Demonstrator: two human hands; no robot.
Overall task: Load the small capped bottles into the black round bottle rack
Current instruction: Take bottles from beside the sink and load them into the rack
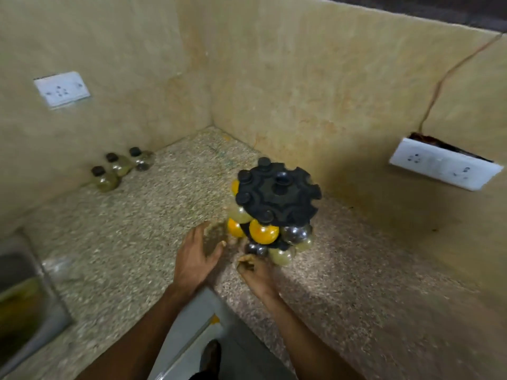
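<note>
The black round bottle rack (278,197) stands on the speckled counter near the corner, with several small bottles hanging in its slots, some yellow (263,231), some dark, some pale. Three loose capped bottles (120,167) stand against the left wall. My left hand (199,256) is spread open just left of the rack's base, and a blurred brownish bottle (216,234) shows by its fingers; whether it is gripped is unclear. My right hand (253,268) reaches under the rack's lower bottles with its fingers curled; what it holds is hidden.
The speckled stone counter (137,242) fills the corner between two beige walls. White socket plates sit on the left wall (61,89) and the right wall (444,165). A steel sink (24,292) lies at the left edge. The counter's front edge runs below my arms.
</note>
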